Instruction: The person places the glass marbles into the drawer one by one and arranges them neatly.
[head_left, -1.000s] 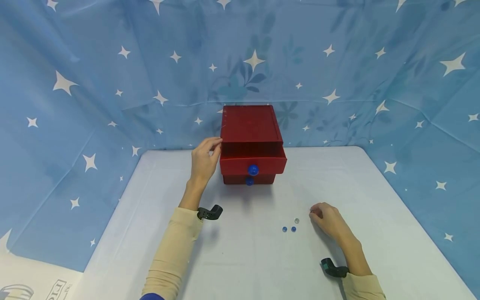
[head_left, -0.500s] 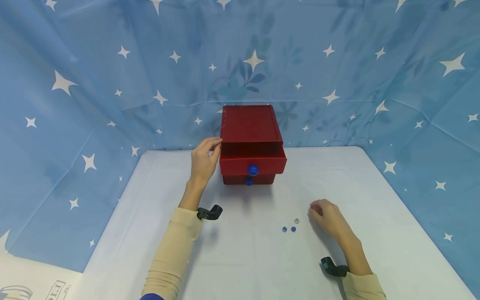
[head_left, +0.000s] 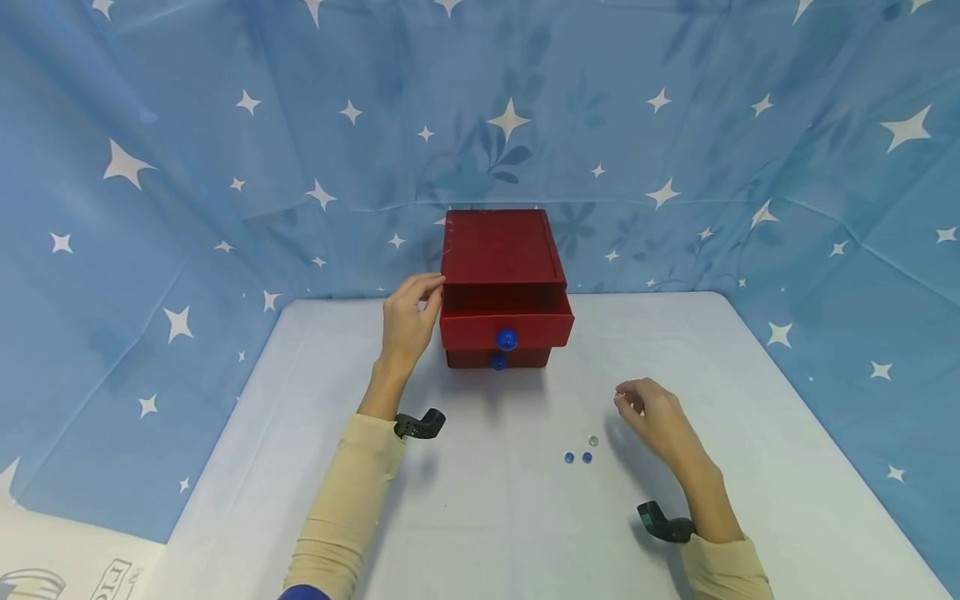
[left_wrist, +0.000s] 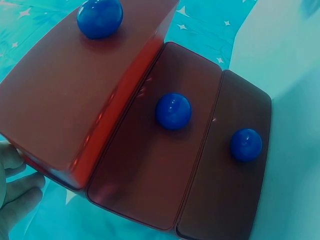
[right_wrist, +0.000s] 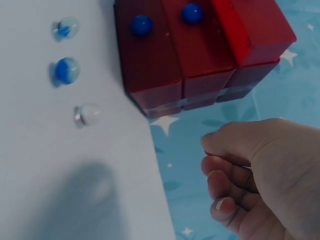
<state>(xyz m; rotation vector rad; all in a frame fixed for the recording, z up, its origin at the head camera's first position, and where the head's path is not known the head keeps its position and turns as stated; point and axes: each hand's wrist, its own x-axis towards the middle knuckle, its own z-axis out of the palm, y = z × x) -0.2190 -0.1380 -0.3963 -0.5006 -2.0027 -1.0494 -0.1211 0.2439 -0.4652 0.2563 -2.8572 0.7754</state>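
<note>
A red drawer cabinet (head_left: 501,247) with round blue knobs stands at the table's back. Its top drawer (head_left: 472,332) is pulled out and the lower two are closed. My left hand (head_left: 407,321) touches the cabinet's left side near the upper front corner; its fingers (left_wrist: 22,197) show at the edge in the left wrist view. Over the table at right, my right hand (head_left: 652,414) pinches a small marble between thumb and forefinger, almost wholly hidden. Three marbles lie on the table: two blue ones (head_left: 569,458) (right_wrist: 66,70) and a clear one (head_left: 593,441).
The cabinet stands on a white table (head_left: 480,533). Behind it and along the sides hangs a blue cloth (head_left: 330,150) with white stars. A cream printed sheet (head_left: 67,558) lies at the lower left.
My right hand has lifted and moved forward, slightly left, away from the marbles on the table. The left hand, cabinet and drawer have stayed in place.
</note>
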